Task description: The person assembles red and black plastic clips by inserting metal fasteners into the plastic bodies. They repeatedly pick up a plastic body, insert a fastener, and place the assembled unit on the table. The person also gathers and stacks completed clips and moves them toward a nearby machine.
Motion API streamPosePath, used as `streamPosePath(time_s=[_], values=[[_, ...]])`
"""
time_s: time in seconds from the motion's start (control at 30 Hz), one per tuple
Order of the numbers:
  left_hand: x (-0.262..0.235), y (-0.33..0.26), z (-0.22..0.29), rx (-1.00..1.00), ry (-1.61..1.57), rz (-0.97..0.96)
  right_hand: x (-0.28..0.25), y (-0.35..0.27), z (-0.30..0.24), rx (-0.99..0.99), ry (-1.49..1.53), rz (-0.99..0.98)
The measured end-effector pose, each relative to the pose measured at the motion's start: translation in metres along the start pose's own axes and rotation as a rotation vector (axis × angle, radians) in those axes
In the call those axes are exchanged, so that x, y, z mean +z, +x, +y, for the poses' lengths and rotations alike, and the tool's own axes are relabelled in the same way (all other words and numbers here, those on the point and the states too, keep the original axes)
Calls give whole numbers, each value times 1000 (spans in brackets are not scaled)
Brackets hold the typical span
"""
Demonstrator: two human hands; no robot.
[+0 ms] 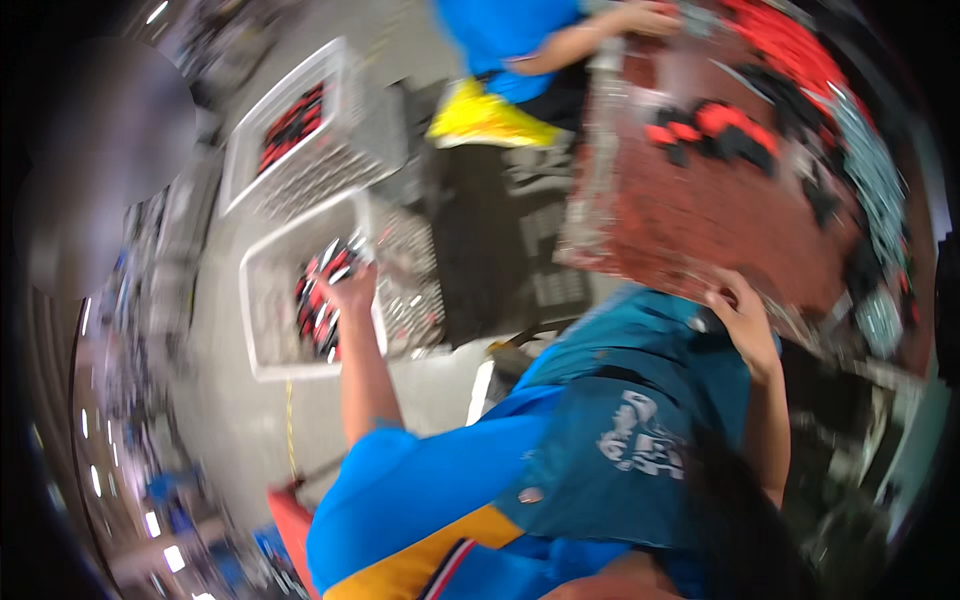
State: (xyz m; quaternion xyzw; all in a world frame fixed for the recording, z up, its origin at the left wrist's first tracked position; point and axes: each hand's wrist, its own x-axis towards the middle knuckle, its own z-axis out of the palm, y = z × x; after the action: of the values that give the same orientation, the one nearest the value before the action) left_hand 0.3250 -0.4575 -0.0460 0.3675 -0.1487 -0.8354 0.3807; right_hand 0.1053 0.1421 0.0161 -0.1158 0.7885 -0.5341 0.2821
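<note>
My left hand (347,286) reaches down into the nearer white plastic crate (262,330), over a pile of small red, black and white pieces (322,325). Motion smears its fingers, so whether they grip a piece is unclear. At the near edge of the reddish-brown worktable (660,225), my right hand (742,315) has its fingers curled in. A small dark thing shows by those fingertips, too blurred to name. Farther up the tabletop lie several red and black pieces (715,130), well away from my right hand.
Another white crate (235,165) with red and black pieces stands behind the nearer one. Across the table is a person in blue (510,40), a hand at the far edge, beside a yellow bag-like item (490,120). Red (790,45) and grey strips (865,150) heap up at the right.
</note>
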Motion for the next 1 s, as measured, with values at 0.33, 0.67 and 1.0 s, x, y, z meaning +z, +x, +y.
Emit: streamPosePath(time_s=[0.33,0.67,1.0], values=[[162,-20,-338,373,1424,-987,-107,-15,22,-42,-316,479],[191,-29,-398,1100,2063,-1015,-324,95,162,191,-739,1357],[196,-35,-400,1063,2244,-1070,-344,166,172,547,-695,1212]])
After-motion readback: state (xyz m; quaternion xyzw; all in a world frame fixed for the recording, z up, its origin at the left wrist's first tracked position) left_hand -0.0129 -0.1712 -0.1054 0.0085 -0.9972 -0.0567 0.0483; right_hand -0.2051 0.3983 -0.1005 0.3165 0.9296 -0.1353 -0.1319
